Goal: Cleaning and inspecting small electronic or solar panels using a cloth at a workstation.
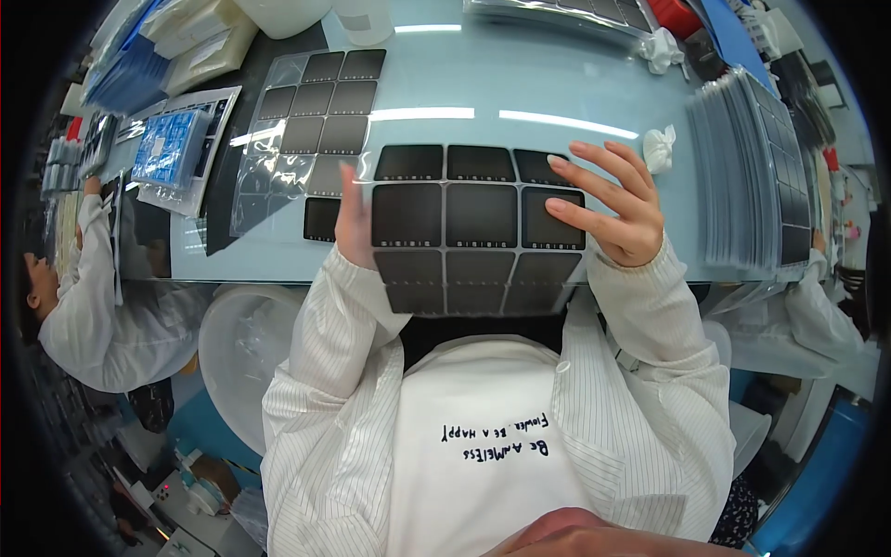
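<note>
Over on the far left, another person in a white coat leans at the worktop [557, 84], with a blue tray [167, 148] just beyond them. Right of that lies a clear sheet of dark square tiles [311, 130], flat on the pale blue glass and well apart from the work in hand.

At the near edge, in the middle, the person holds up a second sheet of dark squares [478, 218], three across and three down, tilted toward the camera. The left hand [354, 223] clasps its left edge, thumb in front and fingers hidden behind, so it is closed on the sheet. The right hand [613, 204] is open, fingers spread and laid flat on the front of the right-hand squares, steadying rather than pinching.

It looks thin and light, with some flex, since the lower row hangs over the worktop edge without sagging much. The glossy faces probably mark easily and could be slippery, so the edges or the clear gaps between squares seem the safest places to take hold.

Farther right, a crumpled white wipe [659, 148] sits near the fingertips, and a tall stack of similar sheets [752, 176] stands at the right edge
</note>
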The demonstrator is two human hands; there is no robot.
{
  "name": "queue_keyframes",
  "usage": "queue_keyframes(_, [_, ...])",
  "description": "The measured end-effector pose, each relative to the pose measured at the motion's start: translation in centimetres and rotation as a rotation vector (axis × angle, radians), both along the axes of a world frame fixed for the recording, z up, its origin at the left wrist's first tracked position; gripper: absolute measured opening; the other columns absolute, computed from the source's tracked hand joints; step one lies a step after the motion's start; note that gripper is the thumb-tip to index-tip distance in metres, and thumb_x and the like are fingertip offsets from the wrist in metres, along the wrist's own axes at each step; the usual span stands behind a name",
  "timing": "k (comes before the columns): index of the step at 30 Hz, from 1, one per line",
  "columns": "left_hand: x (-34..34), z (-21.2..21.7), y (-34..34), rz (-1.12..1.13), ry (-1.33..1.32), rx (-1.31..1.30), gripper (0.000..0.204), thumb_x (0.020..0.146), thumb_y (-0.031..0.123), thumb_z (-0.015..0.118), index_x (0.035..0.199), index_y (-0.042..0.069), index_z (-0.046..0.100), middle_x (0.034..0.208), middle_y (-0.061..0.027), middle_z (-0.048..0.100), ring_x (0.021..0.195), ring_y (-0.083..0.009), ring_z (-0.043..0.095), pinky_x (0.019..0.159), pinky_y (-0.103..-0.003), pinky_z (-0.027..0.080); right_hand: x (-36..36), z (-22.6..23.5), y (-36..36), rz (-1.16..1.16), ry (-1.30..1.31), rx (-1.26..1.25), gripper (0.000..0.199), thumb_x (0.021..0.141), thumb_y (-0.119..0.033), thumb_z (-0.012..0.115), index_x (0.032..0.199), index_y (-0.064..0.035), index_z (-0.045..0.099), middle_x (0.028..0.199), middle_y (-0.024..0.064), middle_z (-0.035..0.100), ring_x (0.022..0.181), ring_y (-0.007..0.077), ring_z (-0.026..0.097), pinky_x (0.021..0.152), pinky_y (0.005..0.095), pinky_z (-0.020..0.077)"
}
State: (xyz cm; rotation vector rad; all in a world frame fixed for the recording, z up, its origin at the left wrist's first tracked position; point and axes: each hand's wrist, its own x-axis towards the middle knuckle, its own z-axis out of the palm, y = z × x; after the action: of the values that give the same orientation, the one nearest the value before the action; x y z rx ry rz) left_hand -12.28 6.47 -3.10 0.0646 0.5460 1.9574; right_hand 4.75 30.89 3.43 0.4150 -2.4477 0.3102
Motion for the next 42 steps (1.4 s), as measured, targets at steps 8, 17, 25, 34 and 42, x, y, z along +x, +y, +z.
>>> queue_keyframes(8, [1.3,1.6,-1.1,0.019,0.457,-0.225,0.044,0.098,0.019,0.042,0.136,-0.003,0.040,0.125,-0.0125,0.057,0.112,-0.0212,0.057,0.096,-0.032,0.044,1.6,-1.9,-2.2,-0.389,-0.039,-0.798,0.032,0.086,0.001,0.055,0.117,0.0011,0.062,0.115,0.0159,0.064,0.101,0.0229,0.061,0.086,0.0290,0.0476])
queue_keyframes(17, [4.2,4.5,-2.0,-0.070,0.984,-0.242,0.058,0.091,-0.002,0.048,0.143,-0.006,0.022,0.127,-0.0158,0.053,0.102,-0.0165,0.057,0.086,-0.026,0.043,4.1,-1.1,-1.0,-0.257,-0.394,-1.524,0.031,0.100,-0.028,0.049,0.097,0.0003,0.061,0.082,-0.0027,0.060,0.072,0.0032,0.051,0.062,0.0176,0.0382])
queue_keyframes(25, [4.8,6.6,-2.7,0.016,1.017,-0.328,0.086,0.078,-0.007,0.062,0.147,-0.004,0.010,0.089,-0.0138,0.070,0.055,-0.0077,0.058,0.056,-0.018,0.046,5.9,2.1,-1.3,-0.379,-0.542,-1.324,0.028,0.094,-0.024,0.059,0.084,0.0014,0.066,0.065,0.0003,0.058,0.048,0.0046,0.046,0.043,0.0189,0.0353])
queue_keyframes(34, [5.0,7.3,-2.3,0.147,1.295,-0.314,0.082,0.074,-0.008,0.067,0.144,-0.005,0.024,0.074,-0.0076,0.069,0.056,-0.0087,0.060,0.058,-0.019,0.047,7.2,1.5,0.2,-0.249,-0.479,-1.280,0.032,0.097,-0.028,0.054,0.085,0.0005,0.060,0.066,0.0054,0.061,0.043,0.0077,0.050,0.039,0.0198,0.0371])
queue_keyframes(42, [5.5,7.9,-2.7,0.125,1.310,-0.345,0.079,0.074,-0.007,0.068,0.143,-0.005,0.029,0.072,-0.0056,0.069,0.055,-0.0082,0.060,0.057,-0.019,0.047,7.7,2.0,0.1,-0.252,-0.498,-1.273,0.029,0.097,-0.026,0.055,0.086,0.0010,0.061,0.069,0.0049,0.061,0.046,0.0072,0.051,0.041,0.0195,0.0378])
